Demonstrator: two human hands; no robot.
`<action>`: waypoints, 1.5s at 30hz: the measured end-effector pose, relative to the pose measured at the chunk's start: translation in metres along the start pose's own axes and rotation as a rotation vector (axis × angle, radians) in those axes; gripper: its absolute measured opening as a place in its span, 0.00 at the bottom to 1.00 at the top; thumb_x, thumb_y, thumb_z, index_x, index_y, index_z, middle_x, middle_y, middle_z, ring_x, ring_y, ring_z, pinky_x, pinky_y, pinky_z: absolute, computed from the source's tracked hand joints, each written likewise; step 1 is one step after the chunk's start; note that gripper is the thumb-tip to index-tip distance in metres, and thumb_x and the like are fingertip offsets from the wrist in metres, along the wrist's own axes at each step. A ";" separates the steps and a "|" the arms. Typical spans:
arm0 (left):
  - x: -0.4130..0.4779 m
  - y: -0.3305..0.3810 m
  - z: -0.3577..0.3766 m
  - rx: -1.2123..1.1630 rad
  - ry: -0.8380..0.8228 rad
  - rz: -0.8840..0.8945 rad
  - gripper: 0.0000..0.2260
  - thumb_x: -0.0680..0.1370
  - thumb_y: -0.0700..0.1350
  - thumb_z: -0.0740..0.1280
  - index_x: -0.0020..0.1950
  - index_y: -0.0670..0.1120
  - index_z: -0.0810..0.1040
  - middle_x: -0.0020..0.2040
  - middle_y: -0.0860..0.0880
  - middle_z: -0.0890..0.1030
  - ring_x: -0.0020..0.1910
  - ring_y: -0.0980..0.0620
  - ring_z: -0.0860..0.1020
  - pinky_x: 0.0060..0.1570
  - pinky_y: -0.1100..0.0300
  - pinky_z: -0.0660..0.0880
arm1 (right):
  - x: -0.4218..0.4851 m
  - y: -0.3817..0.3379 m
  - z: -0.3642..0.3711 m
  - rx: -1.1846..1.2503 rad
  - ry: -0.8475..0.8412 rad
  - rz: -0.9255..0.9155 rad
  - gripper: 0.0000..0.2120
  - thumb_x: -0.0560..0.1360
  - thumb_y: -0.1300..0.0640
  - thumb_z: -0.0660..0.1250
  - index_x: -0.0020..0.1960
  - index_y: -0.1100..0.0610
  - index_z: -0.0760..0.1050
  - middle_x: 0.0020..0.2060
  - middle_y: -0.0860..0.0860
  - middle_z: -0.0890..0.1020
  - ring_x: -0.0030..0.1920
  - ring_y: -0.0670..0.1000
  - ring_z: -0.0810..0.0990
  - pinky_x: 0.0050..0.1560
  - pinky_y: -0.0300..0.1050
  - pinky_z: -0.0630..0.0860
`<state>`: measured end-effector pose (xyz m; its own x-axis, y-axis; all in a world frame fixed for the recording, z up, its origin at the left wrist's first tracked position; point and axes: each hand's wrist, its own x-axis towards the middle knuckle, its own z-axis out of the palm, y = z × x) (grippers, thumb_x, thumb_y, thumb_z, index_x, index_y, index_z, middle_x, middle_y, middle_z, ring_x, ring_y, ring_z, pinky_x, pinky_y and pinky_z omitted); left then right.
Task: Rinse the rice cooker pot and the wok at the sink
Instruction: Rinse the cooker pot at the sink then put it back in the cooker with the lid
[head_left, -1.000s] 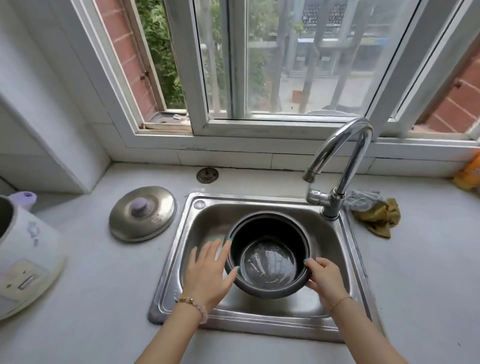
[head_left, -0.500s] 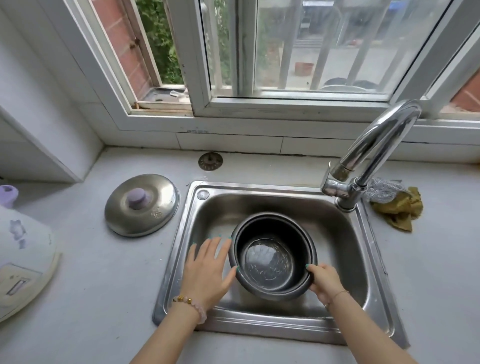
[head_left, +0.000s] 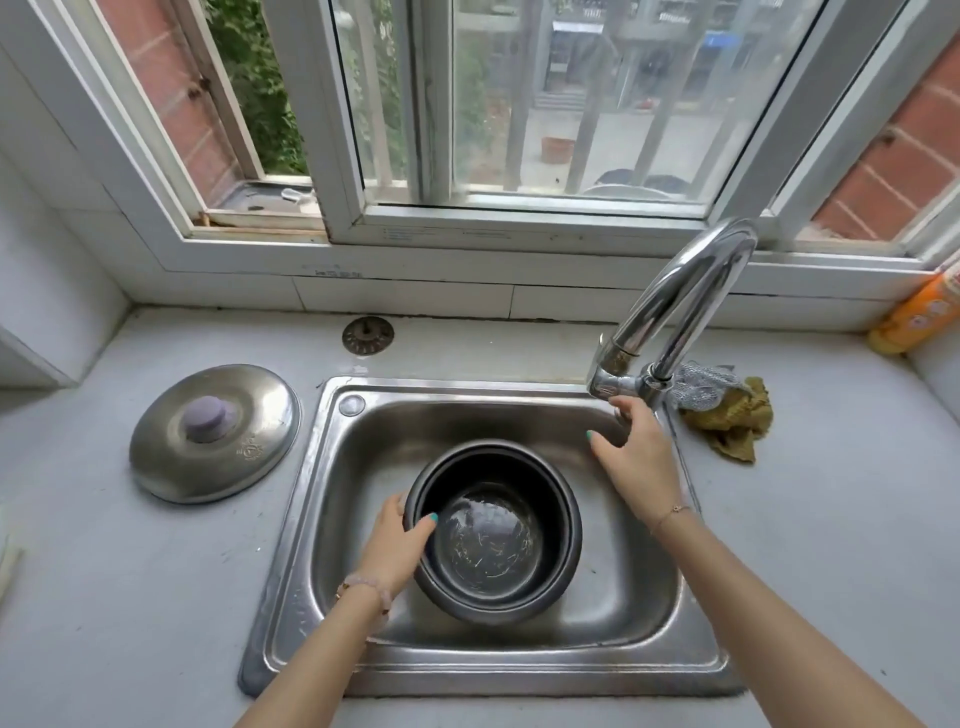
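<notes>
The dark rice cooker pot (head_left: 498, 540) sits in the steel sink (head_left: 332, 519), its scratched bottom showing. My left hand (head_left: 395, 545) grips the pot's left rim, thumb inside. My right hand (head_left: 636, 457) is up at the chrome faucet (head_left: 685, 306), fingers touching the underside of its spout end, holding nothing I can see. No water is running. No wok is in view.
A steel lid with a purple knob (head_left: 215, 431) lies on the counter left of the sink. A drain strainer (head_left: 368, 335) rests behind the sink. A scouring pad and yellow cloth (head_left: 727, 410) lie right of the faucet. An orange bottle (head_left: 919, 317) stands far right.
My right hand left the pot's right rim and rose to the faucet. My left hand shifted from flat beside the pot to gripping its rim. The view tilted down and closer.
</notes>
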<state>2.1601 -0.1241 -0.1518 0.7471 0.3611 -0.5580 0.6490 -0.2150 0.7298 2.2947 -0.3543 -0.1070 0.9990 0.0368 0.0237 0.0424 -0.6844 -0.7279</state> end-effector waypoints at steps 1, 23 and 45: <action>0.004 0.003 0.001 -0.106 -0.011 -0.088 0.27 0.78 0.48 0.63 0.74 0.46 0.57 0.68 0.47 0.69 0.62 0.48 0.71 0.64 0.54 0.66 | 0.010 -0.006 -0.004 -0.033 0.028 -0.057 0.21 0.71 0.60 0.70 0.62 0.60 0.72 0.58 0.54 0.77 0.58 0.53 0.75 0.60 0.46 0.71; 0.015 -0.010 -0.004 -0.453 0.020 -0.307 0.14 0.76 0.31 0.62 0.59 0.45 0.74 0.42 0.42 0.79 0.42 0.49 0.77 0.38 0.55 0.79 | 0.064 -0.035 0.007 0.158 -0.181 0.069 0.20 0.76 0.70 0.54 0.66 0.62 0.71 0.56 0.57 0.77 0.56 0.53 0.73 0.62 0.44 0.70; 0.022 -0.027 -0.006 -0.462 -0.002 -0.269 0.12 0.77 0.34 0.64 0.58 0.46 0.75 0.45 0.43 0.80 0.45 0.48 0.79 0.48 0.50 0.80 | -0.056 0.058 0.059 0.337 -0.395 0.705 0.14 0.76 0.63 0.63 0.61 0.57 0.72 0.51 0.55 0.76 0.52 0.54 0.75 0.49 0.48 0.72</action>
<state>2.1585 -0.1046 -0.1814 0.5638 0.3464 -0.7497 0.6873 0.3066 0.6585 2.2405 -0.3529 -0.1910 0.7118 -0.0220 -0.7020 -0.6518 -0.3930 -0.6486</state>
